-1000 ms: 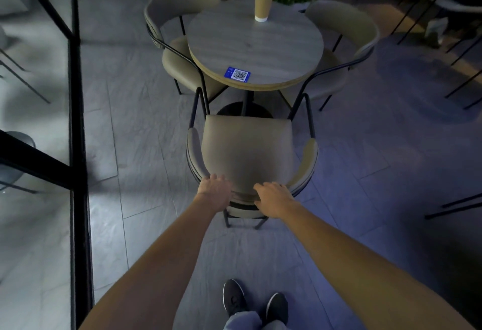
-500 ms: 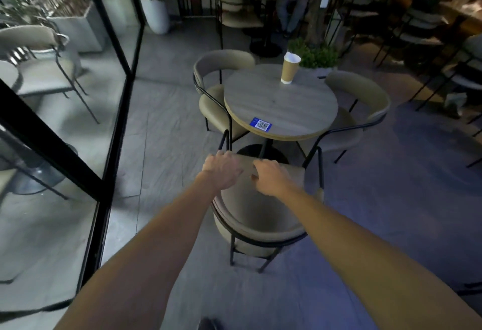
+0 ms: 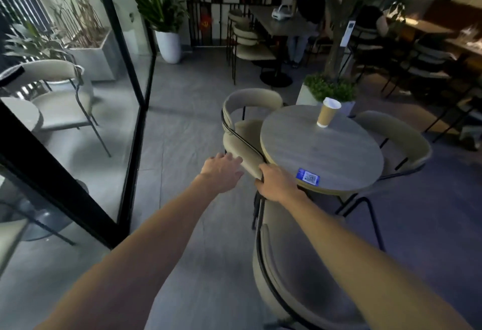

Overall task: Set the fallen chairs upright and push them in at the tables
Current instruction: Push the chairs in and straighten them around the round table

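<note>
The beige padded chair (image 3: pixel 300 277) with a black metal frame stands close below me at the lower right, its far end reaching the round wooden table (image 3: pixel 326 152). My right hand (image 3: pixel 276 183) is closed on the chair's top edge, right at the table's rim. My left hand (image 3: pixel 221 173) lies beside it with fingers spread, its fingertips against a beige padded edge; I cannot tell which chair that pad belongs to. Two more beige chairs stand at the table, one on the left (image 3: pixel 250 100) and one on the right (image 3: pixel 399 134).
A paper cup (image 3: pixel 326 115) and a blue QR sticker (image 3: pixel 307 176) are on the table. A black-framed glass wall (image 3: pixel 125 94) runs along the left, with a chair (image 3: pixel 60 100) behind it. A planter (image 3: pixel 328 89) stands behind the table, and further tables, chairs and people sit beyond.
The chair came up from low on the floor and moved toward the table. My view rose and swung left. My left hand went from gripping the chair to fingers spread.
</note>
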`<state>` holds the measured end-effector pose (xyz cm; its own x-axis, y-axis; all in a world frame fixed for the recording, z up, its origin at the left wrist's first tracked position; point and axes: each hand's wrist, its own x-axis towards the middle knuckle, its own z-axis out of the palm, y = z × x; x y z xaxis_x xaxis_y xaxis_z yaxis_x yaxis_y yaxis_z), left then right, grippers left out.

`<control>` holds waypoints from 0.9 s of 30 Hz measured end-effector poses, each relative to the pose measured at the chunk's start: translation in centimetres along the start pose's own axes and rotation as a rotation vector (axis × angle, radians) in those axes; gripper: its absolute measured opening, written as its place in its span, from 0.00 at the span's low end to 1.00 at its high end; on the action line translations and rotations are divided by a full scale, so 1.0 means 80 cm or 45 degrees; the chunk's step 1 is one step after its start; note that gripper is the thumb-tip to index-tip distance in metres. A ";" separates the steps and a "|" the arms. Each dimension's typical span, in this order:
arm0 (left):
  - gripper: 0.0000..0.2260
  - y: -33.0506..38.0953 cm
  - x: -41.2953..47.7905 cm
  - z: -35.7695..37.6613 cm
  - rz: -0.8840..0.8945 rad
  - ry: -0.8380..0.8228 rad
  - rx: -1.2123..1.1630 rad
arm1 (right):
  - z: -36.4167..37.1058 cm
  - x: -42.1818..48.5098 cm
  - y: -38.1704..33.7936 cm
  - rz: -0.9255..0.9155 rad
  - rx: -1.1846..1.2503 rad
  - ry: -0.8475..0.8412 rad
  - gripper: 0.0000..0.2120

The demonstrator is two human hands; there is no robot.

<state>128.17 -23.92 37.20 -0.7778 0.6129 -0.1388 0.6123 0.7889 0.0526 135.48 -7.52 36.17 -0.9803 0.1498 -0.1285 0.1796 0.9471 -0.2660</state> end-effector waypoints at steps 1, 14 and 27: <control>0.19 -0.022 0.013 -0.007 0.004 0.007 0.000 | 0.000 0.020 -0.012 0.011 -0.008 0.012 0.18; 0.21 -0.223 0.296 -0.051 0.099 -0.019 0.118 | -0.022 0.358 -0.071 0.113 0.074 0.056 0.17; 0.20 -0.418 0.627 -0.102 0.233 -0.087 0.100 | -0.068 0.722 -0.086 0.298 0.085 0.031 0.19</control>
<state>67.53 -19.18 36.56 -0.6428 0.7394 -0.2006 0.7538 0.6571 0.0065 77.19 -3.86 35.79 -0.9128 0.3707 -0.1714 0.4066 0.8649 -0.2945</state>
